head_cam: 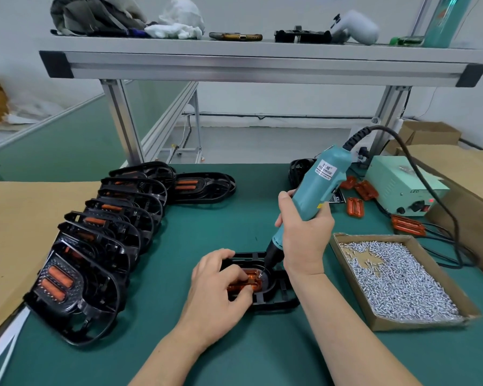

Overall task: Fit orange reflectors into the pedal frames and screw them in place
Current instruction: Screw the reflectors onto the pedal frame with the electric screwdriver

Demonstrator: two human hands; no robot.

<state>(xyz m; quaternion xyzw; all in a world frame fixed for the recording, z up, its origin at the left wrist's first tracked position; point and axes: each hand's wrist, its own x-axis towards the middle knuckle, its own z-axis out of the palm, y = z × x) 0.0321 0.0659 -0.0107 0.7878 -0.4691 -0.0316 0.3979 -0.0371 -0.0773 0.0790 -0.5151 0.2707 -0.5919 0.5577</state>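
A black pedal frame [276, 300] lies on the green mat in front of me, with an orange reflector [253, 275] seated in it. My left hand [221, 285] curls over the frame's left side, its fingers pressing on the reflector and gripping the frame. My right hand [304, 232] grips a teal electric screwdriver [318, 185], held tilted, its bit tip down on a screw at the reflector's right end. A cardboard tray of silver screws [396, 277] sits to the right. Loose orange reflectors [356, 207] lie behind the tray.
Several black pedal frames with fitted reflectors [95, 240] lean in a row at the left. The screwdriver's power box [402, 188] and cables sit at right. Cardboard sheets flank the mat. An aluminium shelf [262, 62] with clutter spans overhead.
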